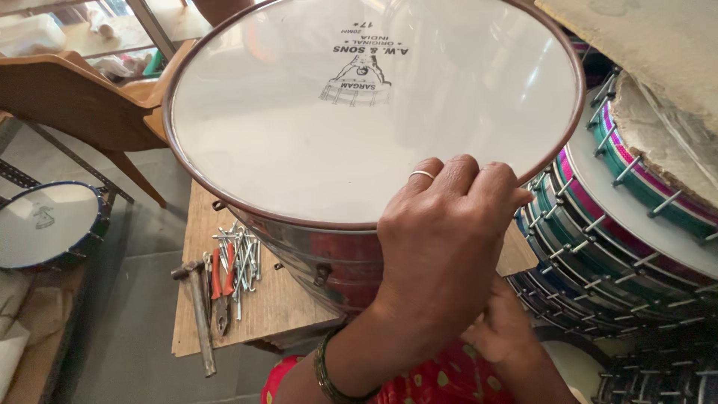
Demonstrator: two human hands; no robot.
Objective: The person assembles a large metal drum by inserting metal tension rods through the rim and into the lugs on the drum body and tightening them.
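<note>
A large metal drum point(336, 265) stands on a wooden board point(280, 299), topped by a white drumhead point(314, 135) in a brown hoop. My left hand point(441, 239), with a ring and a dark bangle, lies over the near right edge of the hoop, its fingers curled onto the head. Just below it, my right hand point(502, 329) sits low against the drum's side. The left hand and wrist hide its fingers, so I cannot see what it touches.
On the board left of the drum lie a hammer point(198, 314), red-handled pliers point(221, 288) and several metal bolts point(243, 262). Drums point(621, 247) with tension rods are stacked at right. A small blue-rimmed drum point(45, 224) sits at left, and a wooden chair point(82, 101) behind.
</note>
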